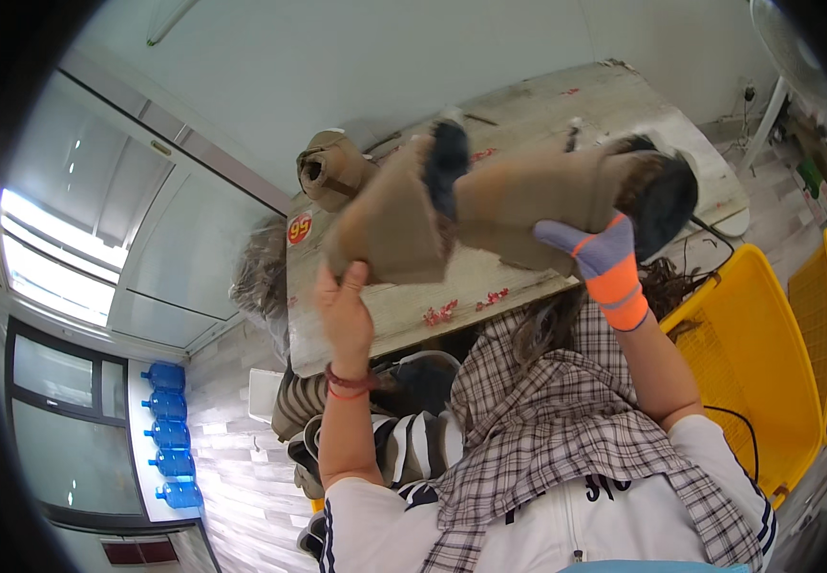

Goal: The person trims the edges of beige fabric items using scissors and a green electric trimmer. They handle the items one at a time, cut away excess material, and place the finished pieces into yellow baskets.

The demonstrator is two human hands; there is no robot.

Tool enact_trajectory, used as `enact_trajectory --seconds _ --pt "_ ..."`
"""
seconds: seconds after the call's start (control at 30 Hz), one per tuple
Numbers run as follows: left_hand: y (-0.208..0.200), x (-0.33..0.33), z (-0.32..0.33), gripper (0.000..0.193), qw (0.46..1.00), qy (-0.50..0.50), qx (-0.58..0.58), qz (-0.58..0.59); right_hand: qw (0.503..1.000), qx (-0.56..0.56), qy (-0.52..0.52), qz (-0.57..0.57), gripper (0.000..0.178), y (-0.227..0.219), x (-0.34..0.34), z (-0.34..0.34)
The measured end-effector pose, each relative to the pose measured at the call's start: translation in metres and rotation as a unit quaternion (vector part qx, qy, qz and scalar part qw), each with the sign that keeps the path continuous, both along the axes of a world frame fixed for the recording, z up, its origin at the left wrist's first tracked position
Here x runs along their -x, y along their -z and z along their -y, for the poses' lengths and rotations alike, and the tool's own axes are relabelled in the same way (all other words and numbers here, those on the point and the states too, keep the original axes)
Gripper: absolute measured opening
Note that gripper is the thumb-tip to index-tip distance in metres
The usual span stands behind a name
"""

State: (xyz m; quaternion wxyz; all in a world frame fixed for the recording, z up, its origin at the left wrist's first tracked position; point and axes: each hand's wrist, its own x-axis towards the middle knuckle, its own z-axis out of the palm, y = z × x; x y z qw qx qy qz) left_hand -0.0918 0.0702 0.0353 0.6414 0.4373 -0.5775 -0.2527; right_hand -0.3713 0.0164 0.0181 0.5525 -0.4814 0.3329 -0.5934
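Two tan boot-shaped pieces with dark, partly furry-looking ends are raised over the table (528,277), smeared by motion. My bare left hand (345,320), with a dark red bracelet at the wrist, grips the lower edge of the left tan piece (390,224). My right hand (604,267), in a grey and orange glove, holds the right tan piece (538,196) from below. The dark end of that one points to the right. Fingers behind the pieces are hidden. A third tan piece, rolled up (335,170), lies at the table's left far corner.
Red scraps (440,312) lie on the worn tabletop. A yellow plastic basket (752,353) stands at my right, with a cable by it. Several striped and tan pieces (418,449) are piled below the table's left. Blue water jugs (167,406) line the wall at far left.
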Motion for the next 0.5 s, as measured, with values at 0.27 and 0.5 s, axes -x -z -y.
enact_trajectory --seconds 0.27,0.5 --pt "0.019 0.066 -0.031 0.039 0.977 0.168 -0.129 -0.009 0.980 -0.070 -0.180 0.050 0.047 -0.003 0.024 -0.018" --pt "0.023 0.120 -0.026 0.040 0.964 -0.043 0.058 0.256 0.986 -0.017 -0.147 0.075 0.043 0.060 0.054 -0.008"
